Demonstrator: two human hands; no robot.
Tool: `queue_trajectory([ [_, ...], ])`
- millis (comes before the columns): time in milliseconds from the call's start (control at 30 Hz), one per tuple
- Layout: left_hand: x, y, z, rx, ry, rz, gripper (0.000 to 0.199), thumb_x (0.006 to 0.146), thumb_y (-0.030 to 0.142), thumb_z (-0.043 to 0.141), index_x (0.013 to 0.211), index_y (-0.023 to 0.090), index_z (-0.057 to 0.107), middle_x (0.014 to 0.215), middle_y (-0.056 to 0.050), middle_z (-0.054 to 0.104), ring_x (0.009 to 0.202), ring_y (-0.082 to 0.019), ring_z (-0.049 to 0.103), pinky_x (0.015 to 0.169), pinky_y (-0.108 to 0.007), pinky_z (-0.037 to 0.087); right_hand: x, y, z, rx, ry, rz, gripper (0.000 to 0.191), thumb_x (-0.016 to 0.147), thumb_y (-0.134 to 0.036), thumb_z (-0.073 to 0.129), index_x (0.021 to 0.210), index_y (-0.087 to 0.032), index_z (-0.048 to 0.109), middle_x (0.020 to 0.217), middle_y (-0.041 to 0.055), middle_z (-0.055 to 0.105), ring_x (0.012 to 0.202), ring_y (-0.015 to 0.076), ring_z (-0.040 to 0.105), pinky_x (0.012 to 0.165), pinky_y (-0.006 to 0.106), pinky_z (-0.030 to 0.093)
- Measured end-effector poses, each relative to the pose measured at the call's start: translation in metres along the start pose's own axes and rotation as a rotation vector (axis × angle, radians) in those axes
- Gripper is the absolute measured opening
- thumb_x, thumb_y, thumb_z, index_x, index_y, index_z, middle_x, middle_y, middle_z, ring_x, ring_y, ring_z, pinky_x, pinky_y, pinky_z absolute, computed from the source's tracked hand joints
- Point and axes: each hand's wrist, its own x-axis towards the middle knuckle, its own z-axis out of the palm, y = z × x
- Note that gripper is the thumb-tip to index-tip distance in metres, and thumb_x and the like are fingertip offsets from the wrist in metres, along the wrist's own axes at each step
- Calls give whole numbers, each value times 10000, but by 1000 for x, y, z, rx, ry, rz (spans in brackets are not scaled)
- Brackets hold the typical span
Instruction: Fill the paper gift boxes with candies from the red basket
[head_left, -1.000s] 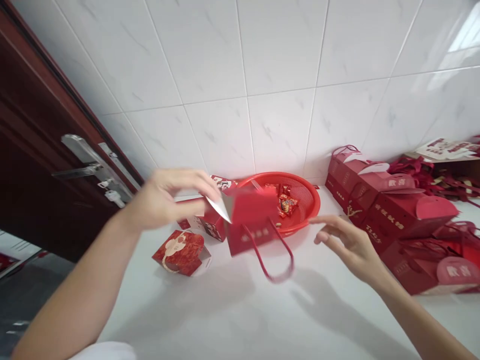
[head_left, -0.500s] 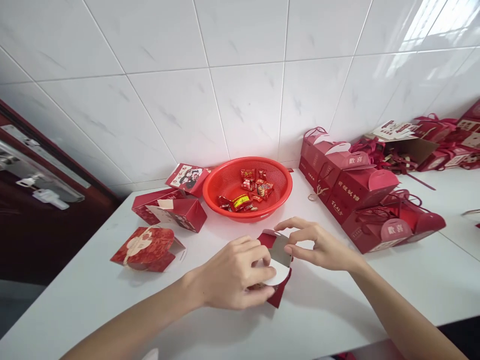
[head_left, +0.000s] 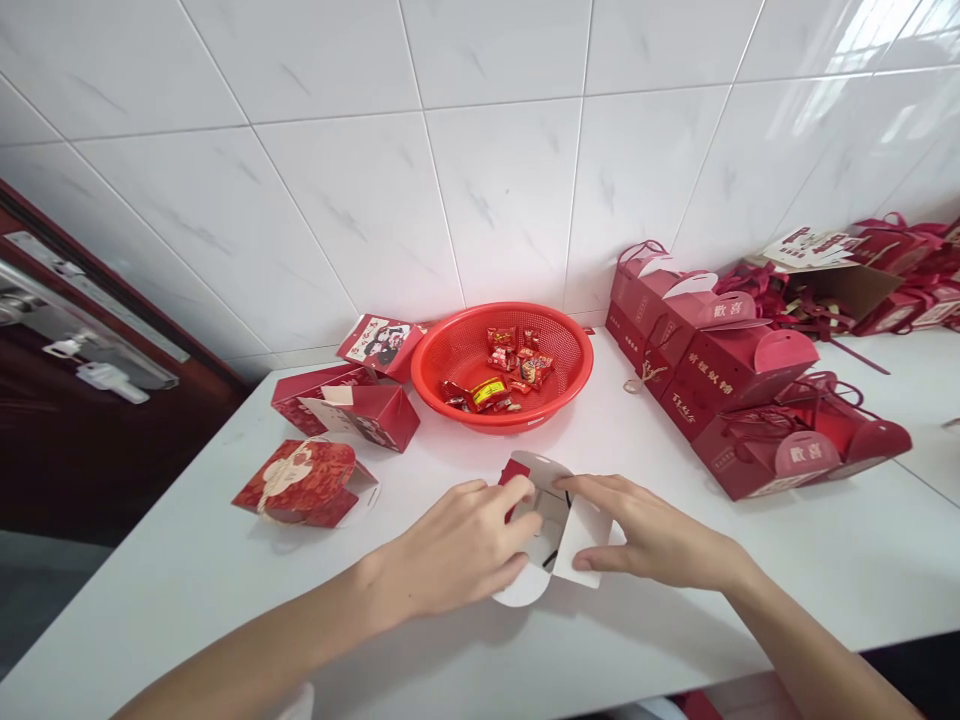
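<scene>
A small red gift box [head_left: 549, 515] with a white inside stands open between my hands, near the front of the table. Its flaps are folded outward, and I can see down into it. At its left side, my left hand [head_left: 476, 545] has curled fingers over the edge, some hooked inside. On the other side, my right hand [head_left: 630, 530] has its thumb and fingers around the white right flap. Behind the box is a red plastic basket [head_left: 502, 425] with several wrapped candies [head_left: 534, 368] in it.
Left of the basket are several red boxes [head_left: 382, 415], one tied with twine [head_left: 296, 485]. Stacked red boxes [head_left: 720, 370] line the right side. Beyond them an open carton [head_left: 862, 290] holds ribboned items. White tiles [head_left: 495, 200] rise behind the white table [head_left: 675, 640].
The box's flaps have been spread outward, so its inside shows more. My right hand has moved down onto the right flap; my left hand has shifted slightly left. The view has tilted slightly.
</scene>
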Motion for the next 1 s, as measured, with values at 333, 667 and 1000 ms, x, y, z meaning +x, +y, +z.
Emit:
queue_trajectory([
  [333,-9,-21,-10,-342,-199,-545,633,814,637,601,1334,284,525,1193,-83,555,812,-246,671,688,-339,516,7,16,21,189,81,95,1071,783,-590,744,1606,-333,109,1489,108,487,1286,330,520,1086,482,410],
  [667,-8,-30,13,-616,-138,-585,761,840,739,521,1485,363,372,1281,-76,620,1072,-306,649,861,-370,503,19,35,11,264,86,33,988,791,-616,717,1591,-325,215,1624,64,297,1407,311,418,1154,459,363],
  [1000,1,-31,24,-482,95,-628,703,849,724,516,1412,307,458,1192,-71,532,792,-207,650,717,-346,534,13,21,-36,-46,282,-32,623,852,-692,597,1294,-256,637,1350,123,602,1212,342,592,1018,480,497],
])
